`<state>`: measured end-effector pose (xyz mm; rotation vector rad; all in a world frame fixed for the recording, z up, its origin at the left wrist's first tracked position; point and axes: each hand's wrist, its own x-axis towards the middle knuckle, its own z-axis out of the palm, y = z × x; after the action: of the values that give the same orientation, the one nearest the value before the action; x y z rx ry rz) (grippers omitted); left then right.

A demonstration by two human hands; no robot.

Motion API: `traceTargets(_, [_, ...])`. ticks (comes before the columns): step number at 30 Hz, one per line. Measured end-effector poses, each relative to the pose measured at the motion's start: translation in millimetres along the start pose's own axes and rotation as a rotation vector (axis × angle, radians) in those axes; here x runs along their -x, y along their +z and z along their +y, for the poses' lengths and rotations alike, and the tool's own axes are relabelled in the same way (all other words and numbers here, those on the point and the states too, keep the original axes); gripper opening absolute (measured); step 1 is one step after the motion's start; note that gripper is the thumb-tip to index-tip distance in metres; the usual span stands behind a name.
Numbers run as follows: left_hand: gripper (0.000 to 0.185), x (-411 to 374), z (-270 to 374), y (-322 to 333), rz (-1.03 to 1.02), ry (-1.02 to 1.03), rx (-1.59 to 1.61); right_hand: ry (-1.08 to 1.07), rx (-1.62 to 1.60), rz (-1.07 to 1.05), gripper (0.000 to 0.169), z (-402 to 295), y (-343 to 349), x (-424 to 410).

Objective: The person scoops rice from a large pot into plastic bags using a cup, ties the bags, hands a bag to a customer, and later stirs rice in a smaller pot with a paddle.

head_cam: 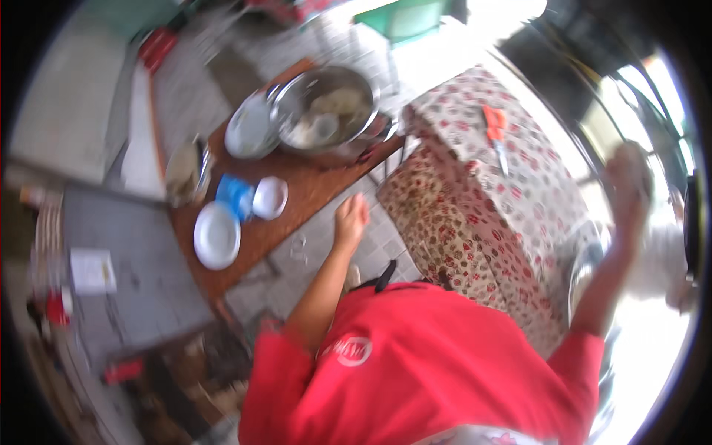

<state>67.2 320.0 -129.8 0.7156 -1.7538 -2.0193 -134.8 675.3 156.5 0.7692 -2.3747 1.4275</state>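
Note:
My left hand (351,218) is in the air between the wooden table and the cloth-covered table, touching nothing; its fingers look curled, but blur hides whether they are closed. Raised at the far right is my right hand (629,175), strongly blurred, so what it may hold cannot be made out. Left of it, an orange-handled tool (495,125) with a pale blade lies on the patterned tablecloth (534,183). On the wooden table (295,233) stand a large metal pot (334,139) with pale contents, an oval plate (253,128), a white bowl (270,197) and a white oval dish (217,236).
A blue item (235,194) lies between the bowl and dish. Another metal pot (186,172) stands at the wooden table's left edge. A grey surface with a paper (93,271) is at left. A round container (584,267) is beside my right forearm.

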Motion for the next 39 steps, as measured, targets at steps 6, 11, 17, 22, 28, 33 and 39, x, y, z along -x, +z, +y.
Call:
traceTargets(6, [0.018,32,-28,-137,0.012,-0.225,-0.087,0.368,-0.324,-0.247,0.016,-58,188,104])
traceTargets(11, [0.006,55,-25,-200,-0.289,-0.329,-0.329,0.539,-0.525,-0.142,0.026,-89,229,178])
traceTargets(17, [0.01,118,-57,-311,-0.028,-0.115,-0.757,0.598,-0.547,0.07,0.045,-97,215,213])
traceTargets(22, [0.007,256,-83,-365,0.056,-0.319,-0.919,0.658,-0.368,-0.242,0.019,-80,276,291])
traceTargets(28, [0.014,383,-122,-411,-0.34,-0.742,-0.992,0.706,-0.368,-0.721,0.024,-129,333,361])
traceTargets(33, [0.017,355,-103,-426,-0.085,-0.593,-0.788,0.604,-0.299,-0.789,0.028,-149,367,357])
traceTargets(39, [0.011,273,-81,-478,0.019,-0.313,-0.739,0.572,-0.343,-0.541,0.022,-190,448,326])
